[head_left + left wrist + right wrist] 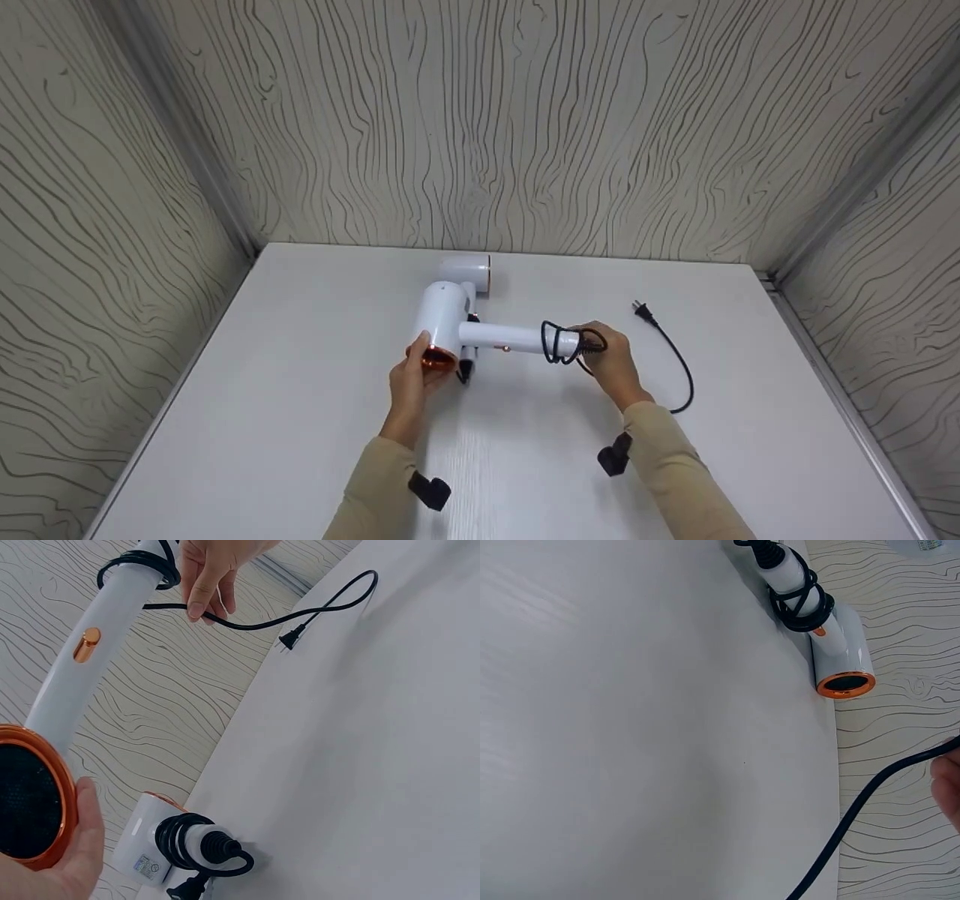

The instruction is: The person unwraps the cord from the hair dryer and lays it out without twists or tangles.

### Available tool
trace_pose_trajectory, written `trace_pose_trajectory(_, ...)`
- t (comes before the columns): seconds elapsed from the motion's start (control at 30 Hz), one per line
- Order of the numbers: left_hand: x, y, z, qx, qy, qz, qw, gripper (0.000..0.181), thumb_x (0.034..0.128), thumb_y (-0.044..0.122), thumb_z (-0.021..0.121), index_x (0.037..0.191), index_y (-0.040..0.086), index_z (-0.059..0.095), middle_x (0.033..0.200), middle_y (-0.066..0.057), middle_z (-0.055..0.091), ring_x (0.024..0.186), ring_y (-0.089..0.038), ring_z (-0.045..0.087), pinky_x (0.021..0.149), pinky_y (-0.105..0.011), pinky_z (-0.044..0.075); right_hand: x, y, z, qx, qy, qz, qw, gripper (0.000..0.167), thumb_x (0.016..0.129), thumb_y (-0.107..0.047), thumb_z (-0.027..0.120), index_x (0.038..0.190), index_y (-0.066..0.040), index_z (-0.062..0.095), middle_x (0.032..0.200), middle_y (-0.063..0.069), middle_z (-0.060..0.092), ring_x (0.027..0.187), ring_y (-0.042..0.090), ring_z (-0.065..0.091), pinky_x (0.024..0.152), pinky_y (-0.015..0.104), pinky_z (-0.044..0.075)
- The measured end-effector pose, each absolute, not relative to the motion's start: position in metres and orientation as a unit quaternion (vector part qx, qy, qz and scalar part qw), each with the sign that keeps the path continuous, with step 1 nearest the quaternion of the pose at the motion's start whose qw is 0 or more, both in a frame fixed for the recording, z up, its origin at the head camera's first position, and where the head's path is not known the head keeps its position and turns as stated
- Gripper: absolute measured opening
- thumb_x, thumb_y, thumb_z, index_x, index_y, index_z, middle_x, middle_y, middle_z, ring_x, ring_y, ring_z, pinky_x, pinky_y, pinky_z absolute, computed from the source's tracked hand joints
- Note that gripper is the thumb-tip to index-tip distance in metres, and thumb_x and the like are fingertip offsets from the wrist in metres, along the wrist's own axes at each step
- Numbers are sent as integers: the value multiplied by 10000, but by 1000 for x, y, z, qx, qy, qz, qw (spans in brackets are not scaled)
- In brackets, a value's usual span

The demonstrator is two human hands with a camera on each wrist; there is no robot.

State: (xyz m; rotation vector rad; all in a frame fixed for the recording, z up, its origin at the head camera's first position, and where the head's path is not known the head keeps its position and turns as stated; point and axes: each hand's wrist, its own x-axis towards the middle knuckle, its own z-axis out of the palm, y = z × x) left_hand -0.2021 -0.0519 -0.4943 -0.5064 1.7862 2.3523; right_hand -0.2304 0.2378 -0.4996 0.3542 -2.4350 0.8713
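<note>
My left hand [409,386] grips the barrel of a white hair dryer [442,311] with a copper-coloured rim, held up above the table. Its handle points right, and loops of black power cord [161,562] are wound round the handle's end. There my right hand [613,367] pinches the cord between thumb and fingers, as the left wrist view shows. A free length of cord runs from it to a two-pin plug [643,312] at the right. Only the fingertips [946,791] of that hand show in the right wrist view.
A second white hair dryer [477,274] lies behind the held one, partly hidden by it in the head view. Its black cord [808,611] is wrapped round its handle. The white table [315,315] meets wood-patterned walls [480,135] at the back and sides.
</note>
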Motion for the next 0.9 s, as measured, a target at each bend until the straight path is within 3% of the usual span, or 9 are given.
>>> trace_pose_trajectory(0.13,-203,-52,-495,-175,590,785,74,755,943,570,444,1377,-44,387,1283,-209,561,896,-125,683,1001,-382,533,-232,243,-497,176,-886,318,289,288,720,161,706,896,-67,713,827,32,724,800,171,690,738,291,586)
trace_pose_trajectory(0.37,-203,-53,-499,-169,593,784,73,767,937,584,449,1373,-45,397,1290,-214,556,900,-130,683,984,-375,545,-235,250,-493,196,-884,304,297,153,777,2,720,919,-54,725,830,40,722,799,171,682,730,280,579)
trace_pose_trajectory(0.53,-202,-54,-499,-167,600,778,78,784,933,601,444,1389,-34,381,1317,-206,540,918,-122,676,984,-360,545,-234,253,-490,199,-881,302,305,174,756,28,742,907,-57,732,822,50,724,762,169,684,719,263,581)
trace_pose_trajectory(0.9,-203,-53,-499,-175,602,776,74,773,932,593,450,1368,-43,413,1271,-194,577,895,-110,680,972,-363,551,-233,256,-483,211,-871,297,328,69,816,-4,713,867,-44,737,786,90,720,751,192,690,751,43,491)
